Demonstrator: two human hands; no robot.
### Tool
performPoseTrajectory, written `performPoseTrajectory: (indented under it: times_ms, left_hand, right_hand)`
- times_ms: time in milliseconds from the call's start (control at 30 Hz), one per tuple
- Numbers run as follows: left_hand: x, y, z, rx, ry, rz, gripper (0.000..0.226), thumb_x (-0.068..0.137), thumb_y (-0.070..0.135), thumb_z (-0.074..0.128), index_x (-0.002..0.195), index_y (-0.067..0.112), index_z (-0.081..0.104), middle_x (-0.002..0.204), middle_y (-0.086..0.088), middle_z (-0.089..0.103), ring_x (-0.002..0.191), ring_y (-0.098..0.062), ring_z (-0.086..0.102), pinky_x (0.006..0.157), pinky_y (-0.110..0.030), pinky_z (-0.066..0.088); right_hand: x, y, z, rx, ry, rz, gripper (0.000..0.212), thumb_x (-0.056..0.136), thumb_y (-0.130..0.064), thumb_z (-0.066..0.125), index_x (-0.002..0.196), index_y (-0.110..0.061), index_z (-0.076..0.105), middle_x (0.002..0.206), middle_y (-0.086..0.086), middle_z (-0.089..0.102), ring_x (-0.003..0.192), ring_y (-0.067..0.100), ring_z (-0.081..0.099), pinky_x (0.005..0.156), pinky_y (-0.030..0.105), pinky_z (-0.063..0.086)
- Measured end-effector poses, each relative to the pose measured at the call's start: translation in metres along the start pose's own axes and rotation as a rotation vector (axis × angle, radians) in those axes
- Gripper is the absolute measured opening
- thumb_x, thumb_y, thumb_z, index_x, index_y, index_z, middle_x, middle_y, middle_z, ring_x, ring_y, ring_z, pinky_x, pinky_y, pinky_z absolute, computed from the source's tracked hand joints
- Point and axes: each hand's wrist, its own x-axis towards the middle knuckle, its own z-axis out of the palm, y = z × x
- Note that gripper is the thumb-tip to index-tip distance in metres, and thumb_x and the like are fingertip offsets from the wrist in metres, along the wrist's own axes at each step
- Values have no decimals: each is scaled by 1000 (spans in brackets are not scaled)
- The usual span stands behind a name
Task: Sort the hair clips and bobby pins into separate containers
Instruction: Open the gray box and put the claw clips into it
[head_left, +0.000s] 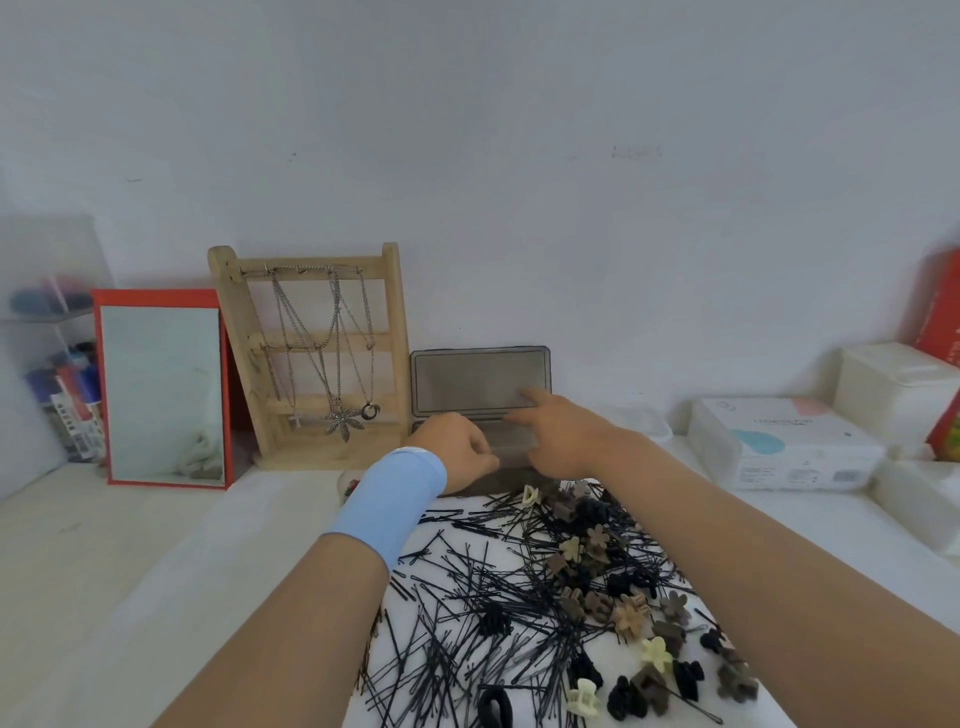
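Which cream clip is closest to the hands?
The cream clip farthest back, just under the right hand; other cream clips lie farther toward the camera.

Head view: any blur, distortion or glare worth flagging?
Head view: wide-angle bending bows the white tabletop at its back edge; red carton at the right edge and clear plastic organiser at the left are smeared; light soft and even, no glare on the red-framed mirror; black bobby pins are crisp.

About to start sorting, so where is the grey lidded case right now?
In the head view the grey case stands open against the back wall, right of the wooden necklace stand.
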Motion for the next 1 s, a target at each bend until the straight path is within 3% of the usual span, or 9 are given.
performPoseTrajectory:
  times_ms: [100,167,267,333,400,600,700,833,1000]
  left_hand:
    - [-5,1,-4,76,-12,9,9,88,23,68,92,27,76,110,8,69,106,-17,63,95,-32,50]
    - [-9,5,-6,176,22,37,15,90,22,65,99,30,74,117,6,65,113,-20,58,98,-34,48]
    - [-17,19,-3,179,191,179,18,91,25,61,104,34,70,112,8,61,111,-16,52,97,-37,47]
    - [-24,33,4,107,208,242,18,92,24,58,100,35,69,102,13,60,103,-12,56,91,-33,49]
    - [-28,45,16,115,117,250,21,92,26,54,99,35,72,98,12,65,94,-15,63,84,-31,53]
    - [-27,50,42,216,-74,187,28,90,25,58,114,31,70,111,0,70,97,-25,65,87,-38,55]
    - [-27,45,37,141,45,227,22,90,27,61,109,31,71,107,5,67,98,-19,63,86,-33,52]
    - [-23,31,23,80,241,224,23,93,28,62,115,29,67,111,8,57,110,-12,53,94,-28,43]
    - [-15,15,8,73,312,164,28,97,23,57,123,26,64,123,6,62,116,-16,55,103,-35,44]
  right_hand:
    - [-8,1,-7,38,-86,-15,61,95,-11,48,153,-23,34,164,8,15,149,24,20,121,35,21]
    - [-17,5,-15,98,-11,-16,54,95,-13,50,148,-20,44,157,8,33,145,23,30,117,32,24]
    - [-36,13,-22,163,233,67,27,91,-15,54,112,-24,68,125,3,59,117,23,56,99,31,43]
    - [-48,12,-21,153,197,130,15,88,-19,56,90,-29,67,104,-4,65,101,19,61,88,31,50]
    - [-55,9,-13,117,67,138,8,86,-28,60,83,-26,67,92,-5,67,90,20,63,82,35,55]
    - [-60,9,9,168,-4,121,25,81,-22,59,101,-27,73,101,-3,68,95,20,63,82,35,55]
    - [-54,14,9,211,104,114,19,83,-26,59,97,-27,71,98,-4,68,92,18,63,80,33,54]
    - [-42,22,4,293,272,134,26,91,-24,54,115,-29,63,107,-3,67,94,17,62,77,28,48]
    - [-24,20,5,238,307,50,33,99,-20,49,128,-24,65,131,3,62,119,23,57,102,36,46]
